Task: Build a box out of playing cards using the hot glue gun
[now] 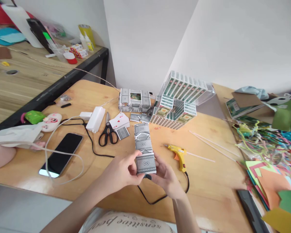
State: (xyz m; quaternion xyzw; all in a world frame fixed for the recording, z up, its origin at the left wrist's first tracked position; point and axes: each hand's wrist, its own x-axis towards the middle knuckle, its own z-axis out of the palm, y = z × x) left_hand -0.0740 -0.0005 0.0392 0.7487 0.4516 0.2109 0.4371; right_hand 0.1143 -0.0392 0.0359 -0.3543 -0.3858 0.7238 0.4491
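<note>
Between my two hands is a folded playing card (145, 163) with a grey patterned back, at the near end of a strip of joined folded cards (142, 132). My left hand (126, 168) pinches its left edge with thumb and fingers. On the other side my right hand (166, 176) grips the right edge, its thumb at the near corner. Right of the hands lies a yellow glue gun (178, 153). Scissors with black handles (108, 131) rest to the left, beside loose face-up playing cards (120, 120) and a face-down card (123, 133).
Behind stand a box built of cards (135, 100) and stacked green-and-white card packs (181, 85). A phone (61, 155), cables and a white power adapter (96, 119) lie left. Glue sticks (213, 144), coloured paper (269, 181) and tangled ribbons (271, 139) are right.
</note>
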